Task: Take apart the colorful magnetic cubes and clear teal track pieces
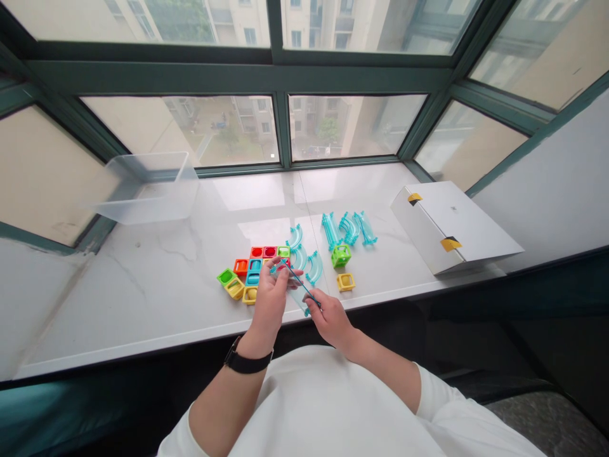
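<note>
Both hands hold a clear teal track piece above the front edge of a white marble sill. My left hand, with a black watch on its wrist, grips the piece's far end with closed fingers. Pinching the near end is my right hand. Just beyond the hands lies a cluster of coloured square blocks in red, orange, blue, green and yellow. Curved teal track pieces lie beside them.
More teal track pieces lie further right, with a green cube and a yellow cube nearby. A white cardboard box sits at the right. A clear plastic tub stands at the back left by the windows.
</note>
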Tool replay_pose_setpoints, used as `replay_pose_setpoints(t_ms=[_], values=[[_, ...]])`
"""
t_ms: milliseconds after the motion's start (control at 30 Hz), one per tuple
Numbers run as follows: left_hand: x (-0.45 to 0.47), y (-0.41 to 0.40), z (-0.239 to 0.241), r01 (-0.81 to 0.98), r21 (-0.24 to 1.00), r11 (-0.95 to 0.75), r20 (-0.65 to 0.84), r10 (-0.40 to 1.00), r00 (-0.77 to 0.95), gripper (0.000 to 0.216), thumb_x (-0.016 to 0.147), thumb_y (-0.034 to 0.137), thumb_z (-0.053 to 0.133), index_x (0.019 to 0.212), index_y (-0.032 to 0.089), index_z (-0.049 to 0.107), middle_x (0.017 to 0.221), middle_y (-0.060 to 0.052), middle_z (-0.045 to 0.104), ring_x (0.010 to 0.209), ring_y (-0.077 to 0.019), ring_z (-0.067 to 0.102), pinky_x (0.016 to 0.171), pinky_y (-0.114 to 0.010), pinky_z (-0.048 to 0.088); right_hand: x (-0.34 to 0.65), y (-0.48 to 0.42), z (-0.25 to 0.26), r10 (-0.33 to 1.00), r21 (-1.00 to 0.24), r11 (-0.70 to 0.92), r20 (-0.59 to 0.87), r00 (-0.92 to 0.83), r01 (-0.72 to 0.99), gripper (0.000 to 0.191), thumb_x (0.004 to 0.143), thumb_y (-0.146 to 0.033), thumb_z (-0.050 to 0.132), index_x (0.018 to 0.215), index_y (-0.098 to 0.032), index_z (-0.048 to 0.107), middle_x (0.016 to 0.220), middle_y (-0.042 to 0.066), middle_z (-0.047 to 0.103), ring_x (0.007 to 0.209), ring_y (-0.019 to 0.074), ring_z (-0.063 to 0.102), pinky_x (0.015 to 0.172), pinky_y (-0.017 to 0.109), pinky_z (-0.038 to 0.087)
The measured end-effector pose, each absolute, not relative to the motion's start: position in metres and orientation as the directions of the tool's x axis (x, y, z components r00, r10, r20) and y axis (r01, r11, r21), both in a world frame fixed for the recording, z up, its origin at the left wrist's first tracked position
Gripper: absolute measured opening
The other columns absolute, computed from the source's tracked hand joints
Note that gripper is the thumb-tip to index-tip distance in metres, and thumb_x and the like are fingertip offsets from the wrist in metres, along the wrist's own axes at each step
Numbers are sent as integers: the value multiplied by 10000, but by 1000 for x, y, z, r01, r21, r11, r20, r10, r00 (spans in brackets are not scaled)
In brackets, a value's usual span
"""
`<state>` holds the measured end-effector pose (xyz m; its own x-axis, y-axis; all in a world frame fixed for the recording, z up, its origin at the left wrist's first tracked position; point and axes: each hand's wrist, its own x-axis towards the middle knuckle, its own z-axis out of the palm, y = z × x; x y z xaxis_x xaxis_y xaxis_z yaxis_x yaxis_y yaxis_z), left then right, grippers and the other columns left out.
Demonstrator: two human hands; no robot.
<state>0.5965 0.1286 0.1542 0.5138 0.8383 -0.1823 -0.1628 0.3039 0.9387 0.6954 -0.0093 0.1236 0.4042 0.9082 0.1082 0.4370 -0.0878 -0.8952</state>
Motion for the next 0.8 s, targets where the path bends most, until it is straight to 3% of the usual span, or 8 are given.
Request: replay_pose_setpoints(t_ms=[133, 300, 467, 633, 800], values=[[598, 110, 152, -117, 926, 359, -231, 784, 576, 595, 867, 394, 814, 1350, 218, 514, 1070, -92, 819, 914, -213, 768, 866, -366, 568, 697, -9, 120, 888, -913, -87, 111, 446, 400, 262, 1102, -398, 442, 1021, -244, 638, 830, 19, 666, 724, 191, 619, 694, 283, 422], [599, 85, 145, -113, 904, 412, -242, 713, 658, 428, 898, 376, 771, 1259, 227, 594, 1177, -124, 805, 1174, -259, 733, 1037, -430, 542, 697, -7, 117, 871, -919, -115, 90, 484, 378, 254, 1099, -394, 438, 1105, -241, 641, 849, 28, 674, 719, 198, 611, 674, 295, 423], [596, 92, 138, -114, 931, 346, -207, 760, 616, 475, 893, 414, 797, 1287, 241, 595, 1113, -92, 804, 1128, -255, 752, 987, -407, 569, 696, -9, 125, 895, -933, -87, 81, 440, 349, 185, 1072, -321, 454, 1134, -257, 616, 850, 9, 670, 724, 194, 620, 698, 299, 458], [588, 113, 133, -84, 965, 249, -165, 821, 547, 405, 959, 557, 704, 1158, 205, 693, 969, -68, 802, 876, -200, 753, 879, -356, 582, 700, -12, 129, 927, -945, -70, 56, 370, 319, 183, 1059, -323, 504, 1178, -266, 631, 882, 3, 701, 771, 183, 680, 765, 301, 509], [581, 120, 140, -90, 935, 344, -192, 702, 686, 501, 909, 516, 790, 1289, 200, 705, 1161, -128, 799, 966, -232, 757, 863, -364, 582, 710, -12, 130, 920, -994, -77, -41, 391, 78, 249, 1049, -457, 560, 1141, -244, 652, 890, 17, 724, 800, 187, 725, 786, 316, 551]])
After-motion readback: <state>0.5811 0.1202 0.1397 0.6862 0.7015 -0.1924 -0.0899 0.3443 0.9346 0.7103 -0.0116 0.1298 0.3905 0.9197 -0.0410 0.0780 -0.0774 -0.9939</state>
